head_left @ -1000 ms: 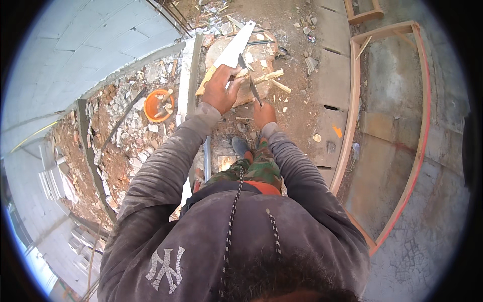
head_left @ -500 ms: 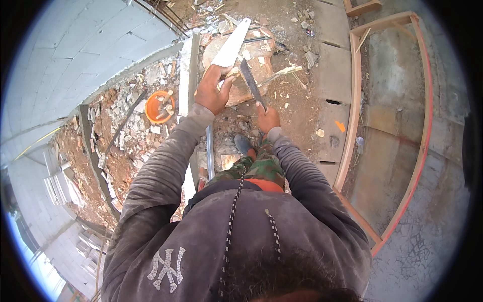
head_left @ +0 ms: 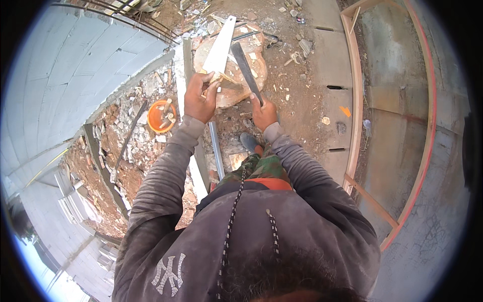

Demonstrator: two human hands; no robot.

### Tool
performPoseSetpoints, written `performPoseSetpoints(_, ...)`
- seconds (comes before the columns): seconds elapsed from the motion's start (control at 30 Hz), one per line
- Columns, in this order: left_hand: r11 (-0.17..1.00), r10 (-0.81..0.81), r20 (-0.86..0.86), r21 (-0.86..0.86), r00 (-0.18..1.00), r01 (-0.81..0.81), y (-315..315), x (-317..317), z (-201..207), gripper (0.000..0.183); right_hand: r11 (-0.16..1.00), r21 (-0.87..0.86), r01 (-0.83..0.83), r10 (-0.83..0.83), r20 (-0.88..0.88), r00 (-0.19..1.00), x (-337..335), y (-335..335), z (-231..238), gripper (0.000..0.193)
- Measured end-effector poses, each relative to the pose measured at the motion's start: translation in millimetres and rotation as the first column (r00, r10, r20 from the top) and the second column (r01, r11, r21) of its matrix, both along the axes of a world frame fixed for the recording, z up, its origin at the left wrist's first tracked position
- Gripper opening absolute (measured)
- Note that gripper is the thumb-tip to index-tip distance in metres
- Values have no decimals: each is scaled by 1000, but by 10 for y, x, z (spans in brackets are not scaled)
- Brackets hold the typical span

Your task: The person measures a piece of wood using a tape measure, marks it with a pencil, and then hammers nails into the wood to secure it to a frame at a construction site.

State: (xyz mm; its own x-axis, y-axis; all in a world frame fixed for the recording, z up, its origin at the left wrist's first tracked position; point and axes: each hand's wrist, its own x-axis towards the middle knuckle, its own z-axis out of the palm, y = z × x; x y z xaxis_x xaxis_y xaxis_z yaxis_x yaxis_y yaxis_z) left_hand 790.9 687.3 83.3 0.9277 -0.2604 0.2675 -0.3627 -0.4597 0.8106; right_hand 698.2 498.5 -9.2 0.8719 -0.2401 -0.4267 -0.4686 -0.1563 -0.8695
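Note:
My left hand [head_left: 201,98] pinches a short, rough piece of wood [head_left: 226,80] over a round tree stump [head_left: 259,68]. In my right hand [head_left: 263,112] is the handle end of a dark, straight-edged machete [head_left: 245,68]. Its blade points up and away to the left, to the right of the wood piece and apart from it. A hand saw with a pale blade [head_left: 221,45] lies across the stump, just beyond my left fingers. Its handle end is hidden near my left hand and the wood.
Left of my forearm stands an orange bucket [head_left: 155,119] with wooden pegs inside. A pale beam [head_left: 180,65] and a metal bar [head_left: 216,148] run beside the stump. Wood chips and rubble litter the ground. Timber formwork [head_left: 356,95] stands at right, a grey block wall [head_left: 90,55] at left.
The machete has come away from the wood, and the long splinter hanging off to the right is no longer there. My left hand has shifted slightly left and nearer with the wood piece.

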Motion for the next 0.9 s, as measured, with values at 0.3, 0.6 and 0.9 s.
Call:
performPoseSetpoints(0.3,998,-23,-37,66,999,25,94,-104,61,24,993,-115,-33,43,81,996,39,73,29,42)
performPoseSetpoints(0.6,998,-39,-3,46,999,39,47,-214,36,28,970,-219,-107,116,26,993,-25,59,-259,41)
performPoseSetpoints(0.9,998,-37,27,47,999,36,245,-308,-77,31,911,-278,-306,285,-116,952,-189,-28,-579,41)
